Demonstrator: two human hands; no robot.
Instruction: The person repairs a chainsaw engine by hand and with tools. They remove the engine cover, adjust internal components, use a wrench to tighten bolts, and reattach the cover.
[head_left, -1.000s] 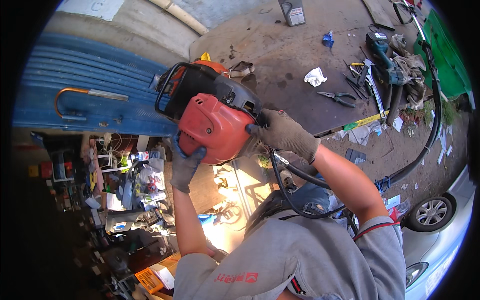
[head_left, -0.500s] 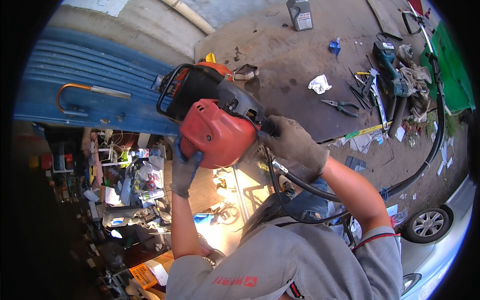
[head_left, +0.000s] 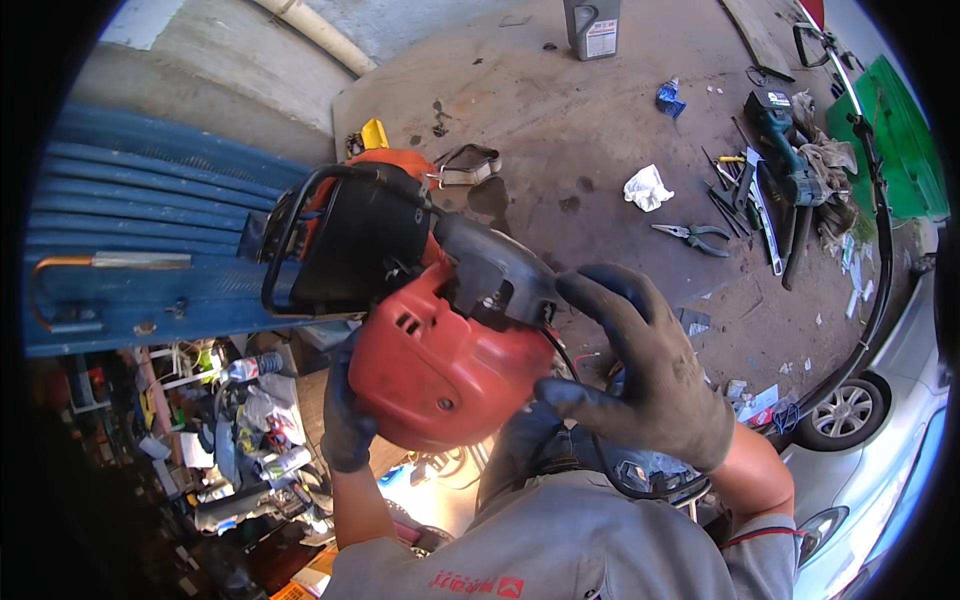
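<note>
A small engine unit with a black tubular frame (head_left: 285,230) lies tilted in front of me, its red plastic cover (head_left: 445,370) toward me. My left hand (head_left: 347,425), in a glove, grips the cover's left side; some fingers are hidden behind it. A dark grey housing (head_left: 500,265) sits just above the cover. At its right end my gloved right hand (head_left: 650,375) is open, thumb and fingers spread around the air beside a thin black cable (head_left: 580,400). An orange part (head_left: 385,160) shows behind the black frame.
Pliers (head_left: 695,238), a white crumpled tissue (head_left: 648,188), a green cordless tool (head_left: 785,145) and several hand tools lie on the worktop. A grey oil jug (head_left: 593,30) stands at the back. Blue corrugated metal (head_left: 150,220) is at left, a parked car (head_left: 880,400) at right.
My right hand has let go at the housing's right end and spread its fingers. The engine with its red cover looks closer and lower; my left hand stays on the cover.
</note>
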